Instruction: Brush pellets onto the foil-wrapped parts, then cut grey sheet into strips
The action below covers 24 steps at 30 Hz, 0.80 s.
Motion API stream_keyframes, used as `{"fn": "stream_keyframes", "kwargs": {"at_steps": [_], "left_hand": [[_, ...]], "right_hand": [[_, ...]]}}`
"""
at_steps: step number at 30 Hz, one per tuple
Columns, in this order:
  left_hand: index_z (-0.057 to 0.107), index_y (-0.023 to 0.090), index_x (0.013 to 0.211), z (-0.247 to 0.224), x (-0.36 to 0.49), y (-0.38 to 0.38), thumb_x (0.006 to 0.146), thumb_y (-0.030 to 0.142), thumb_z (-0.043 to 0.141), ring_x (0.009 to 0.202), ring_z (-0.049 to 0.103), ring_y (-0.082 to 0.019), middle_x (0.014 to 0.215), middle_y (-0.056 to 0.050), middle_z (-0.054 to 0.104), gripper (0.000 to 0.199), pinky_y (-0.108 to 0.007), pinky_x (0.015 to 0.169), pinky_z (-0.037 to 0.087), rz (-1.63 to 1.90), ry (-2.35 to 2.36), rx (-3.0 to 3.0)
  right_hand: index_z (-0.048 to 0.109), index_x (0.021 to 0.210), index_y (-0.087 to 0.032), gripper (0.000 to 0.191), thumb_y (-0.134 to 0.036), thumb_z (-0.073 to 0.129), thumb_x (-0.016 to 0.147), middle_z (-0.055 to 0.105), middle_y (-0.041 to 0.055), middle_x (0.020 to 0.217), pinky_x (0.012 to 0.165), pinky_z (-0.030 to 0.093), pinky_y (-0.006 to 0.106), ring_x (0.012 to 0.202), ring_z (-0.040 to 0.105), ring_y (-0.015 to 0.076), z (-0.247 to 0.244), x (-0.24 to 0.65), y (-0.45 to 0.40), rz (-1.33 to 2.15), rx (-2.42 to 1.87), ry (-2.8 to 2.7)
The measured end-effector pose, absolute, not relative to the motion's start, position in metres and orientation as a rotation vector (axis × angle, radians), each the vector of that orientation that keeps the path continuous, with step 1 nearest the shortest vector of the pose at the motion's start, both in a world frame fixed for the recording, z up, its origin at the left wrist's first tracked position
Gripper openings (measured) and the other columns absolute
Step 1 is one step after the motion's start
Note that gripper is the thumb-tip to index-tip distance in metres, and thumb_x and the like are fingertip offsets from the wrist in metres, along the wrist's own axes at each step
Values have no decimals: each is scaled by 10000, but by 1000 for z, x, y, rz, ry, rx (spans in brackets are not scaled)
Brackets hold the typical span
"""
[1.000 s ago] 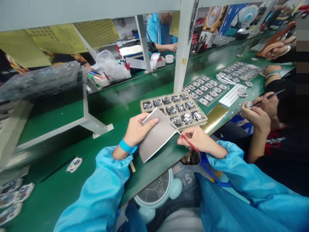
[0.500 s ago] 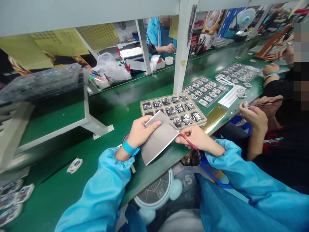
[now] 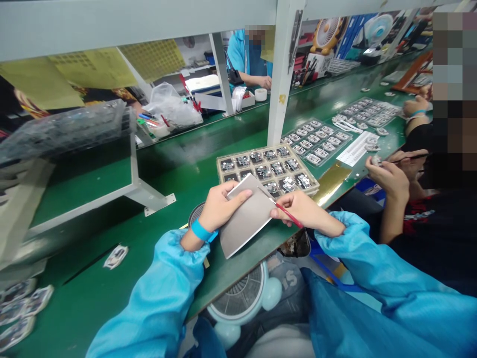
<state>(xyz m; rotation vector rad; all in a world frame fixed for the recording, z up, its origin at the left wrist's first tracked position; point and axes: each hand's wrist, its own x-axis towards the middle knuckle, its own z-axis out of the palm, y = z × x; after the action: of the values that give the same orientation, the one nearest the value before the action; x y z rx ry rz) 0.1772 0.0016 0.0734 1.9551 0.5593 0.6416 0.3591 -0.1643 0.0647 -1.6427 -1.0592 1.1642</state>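
Fingers of the left hand (image 3: 219, 205) are gripping a grey sheet (image 3: 246, 216); the right hand's (image 3: 298, 211) are pinching a red-handled tool (image 3: 288, 215) above the worktop's (image 3: 156, 258) near edge.

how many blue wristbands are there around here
2: your left hand wears one wristband, and a co-worker's hand at upper right wears another. Sleeves may hide more.

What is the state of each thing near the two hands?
Left hand, gripping the grey sheet.
Grey sheet, tilted, slightly curved.
Right hand, closed on the red-handled tool.
Red-handled tool, metal end over the sheet.
Compartment tray, loaded, partly hidden by the sheet.
Gold strip, flat on the green table.
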Motion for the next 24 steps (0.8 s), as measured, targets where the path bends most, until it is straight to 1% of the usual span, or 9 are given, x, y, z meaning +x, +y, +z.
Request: {"fn": "stream_keyframes", "kwargs": {"at_steps": [2, 6, 10, 14, 17, 21, 24], "left_hand": [[731, 155, 861, 75, 177, 1, 829, 505, 735, 707, 618, -156, 791, -24, 708, 351, -237, 626, 463, 628, 561, 1962], [732, 150, 875, 76, 176, 0, 825, 526, 730, 712, 623, -169, 795, -34, 712, 379, -240, 610, 466, 635, 579, 1965], [729, 151, 852, 75, 176, -2, 831, 522, 725, 691, 613, -159, 779, -27, 706, 372, -232, 595, 457, 588, 561, 1961], [732, 149, 865, 74, 178, -3, 835, 519, 726, 691, 604, -153, 786, -25, 700, 371, -228, 593, 446, 586, 564, 1932], [737, 143, 869, 74, 179, -2, 829, 524, 733, 689, 598, -150, 779, -28, 696, 384, -225, 593, 441, 560, 571, 1905], [750, 137, 907, 72, 179, 1, 819, 537, 740, 712, 608, -158, 810, -40, 711, 409, -228, 609, 447, 560, 603, 1867], [750, 136, 914, 71, 179, 4, 814, 550, 738, 721, 620, -170, 830, -49, 725, 426, -236, 610, 459, 555, 596, 1838]], "right_hand": [[679, 664, -148, 481, -590, 865, 637, 616, 3, 543, 407, 381, 195, 451, 527, 96, 67, 358, -163, 1168, -1630, -1064], [610, 557, -158, 533, -627, 855, 618, 557, -12, 467, 392, 349, 207, 404, 482, 89, 74, 355, -160, 1156, -1685, -1038], [657, 617, -152, 511, -625, 851, 627, 588, -9, 515, 423, 357, 212, 440, 488, 89, 75, 356, -158, 1136, -1642, -1097], [612, 560, -155, 528, -622, 836, 656, 563, -11, 491, 418, 340, 212, 429, 479, 88, 74, 357, -154, 1128, -1664, -1093], [648, 606, -148, 516, -624, 843, 646, 583, -2, 524, 427, 341, 212, 453, 501, 95, 76, 357, -148, 1126, -1660, -1112], [646, 619, -145, 555, -667, 836, 626, 582, 5, 507, 433, 347, 224, 451, 508, 107, 81, 357, -139, 1137, -1719, -1087], [678, 649, -139, 566, -686, 821, 635, 601, 11, 556, 445, 325, 223, 479, 495, 99, 82, 360, -131, 1103, -1696, -1165]]}}
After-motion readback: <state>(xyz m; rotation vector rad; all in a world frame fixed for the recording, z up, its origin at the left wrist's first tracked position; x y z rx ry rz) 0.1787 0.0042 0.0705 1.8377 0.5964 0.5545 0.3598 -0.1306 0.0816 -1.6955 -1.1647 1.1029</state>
